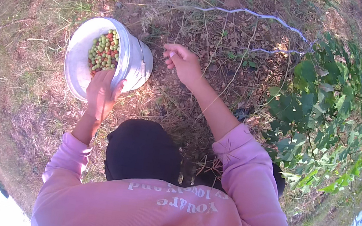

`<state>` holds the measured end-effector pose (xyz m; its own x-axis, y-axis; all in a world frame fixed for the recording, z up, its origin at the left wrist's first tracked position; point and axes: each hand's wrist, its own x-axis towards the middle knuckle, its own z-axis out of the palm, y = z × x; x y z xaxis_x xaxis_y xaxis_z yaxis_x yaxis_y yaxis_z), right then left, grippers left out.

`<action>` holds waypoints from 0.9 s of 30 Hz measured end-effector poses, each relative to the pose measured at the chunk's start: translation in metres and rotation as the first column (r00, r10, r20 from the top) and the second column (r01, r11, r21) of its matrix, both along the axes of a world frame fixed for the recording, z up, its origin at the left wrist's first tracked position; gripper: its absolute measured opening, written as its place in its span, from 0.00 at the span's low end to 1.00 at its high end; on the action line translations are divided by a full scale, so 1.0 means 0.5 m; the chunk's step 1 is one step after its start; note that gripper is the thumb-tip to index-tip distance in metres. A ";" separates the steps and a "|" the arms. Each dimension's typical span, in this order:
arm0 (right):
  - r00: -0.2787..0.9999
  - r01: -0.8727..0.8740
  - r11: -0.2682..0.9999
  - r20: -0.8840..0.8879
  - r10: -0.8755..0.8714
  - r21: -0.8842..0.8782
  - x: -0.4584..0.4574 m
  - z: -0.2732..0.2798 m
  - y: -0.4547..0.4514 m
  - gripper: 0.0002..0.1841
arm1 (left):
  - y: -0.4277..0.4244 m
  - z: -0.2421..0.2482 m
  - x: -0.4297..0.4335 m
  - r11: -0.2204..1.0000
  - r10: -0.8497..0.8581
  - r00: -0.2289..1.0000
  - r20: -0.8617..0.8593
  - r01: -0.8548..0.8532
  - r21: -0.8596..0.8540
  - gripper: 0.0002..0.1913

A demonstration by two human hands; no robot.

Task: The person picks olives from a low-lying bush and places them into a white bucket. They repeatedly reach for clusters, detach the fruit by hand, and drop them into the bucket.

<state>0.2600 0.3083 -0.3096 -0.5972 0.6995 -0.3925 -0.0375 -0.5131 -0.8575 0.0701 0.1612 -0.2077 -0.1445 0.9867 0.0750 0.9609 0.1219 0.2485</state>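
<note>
My left hand [102, 91] grips the near rim of a white plastic bucket [81, 44], its fingers inside and its thumb outside. The bucket is tilted, with its mouth towards the left. Small round green and red fruits [105, 49] lie inside it. A wire handle with a grip hangs on the bucket's outer side. To the right of the bucket, my right hand [180, 59] is held above the ground with its fingers partly curled. Nothing shows in it, though the inside of the fingers is partly hidden.
A leafy green plant [323, 110] with lobed leaves stands at the right. A pale, thin cane [274, 17] arches from it across the top, with thin stems hanging below. Dry grass and stony soil [181, 113] surround the bucket. My dark-clothed knee [144, 153] is just below it.
</note>
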 end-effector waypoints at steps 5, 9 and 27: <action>0.999 0.000 0.955 -0.031 -0.010 -0.298 -0.016 -0.014 -0.087 0.14 | 0.012 0.010 0.001 0.995 0.025 0.997 0.079 -0.017 -0.098 0.13; 0.996 0.047 0.967 0.088 -0.025 -0.249 -0.060 0.063 -0.135 0.22 | 0.019 0.012 -0.006 0.990 0.014 0.992 0.122 0.004 -0.143 0.14; 0.418 0.224 0.960 0.873 -0.252 0.169 -0.348 0.144 -0.099 0.19 | 0.005 -0.010 -0.037 0.923 0.074 0.981 0.182 0.001 -0.384 0.13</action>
<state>0.0858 0.2588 -0.2378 0.2531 0.7724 -0.5825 0.6243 -0.5903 -0.5116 0.0519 0.1635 -0.2126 -0.1552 0.9285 -0.3373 0.8937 0.2775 0.3526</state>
